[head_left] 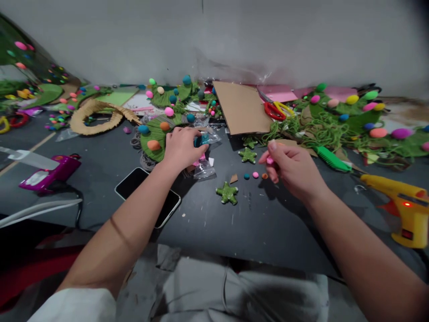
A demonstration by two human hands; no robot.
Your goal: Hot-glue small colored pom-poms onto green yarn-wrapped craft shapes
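Note:
My left hand (182,147) rests over small clear plastic bags (205,170) beside a green yarn-wrapped piece (154,138) with colored balls; its thumb and fingers are spread apart, and nothing shows in its grip. In my right hand (291,170), a small pink ball (270,159) is pinched between thumb and fingers. Just left of that hand, a teal ball (246,176), a pink ball (255,175) and an orange ball (264,176) lie in a row. Green stars (227,193) and a small cardboard scrap (233,179) lie nearby.
A phone (167,208) lies under my left forearm. Yellow glue gun (402,201) at right, its light red; purple glue gun (50,172) at left. Behind are a cardboard sheet (241,109), scissors (275,111), green yarn (311,132), a green brush (333,159) and a tan ring (80,118).

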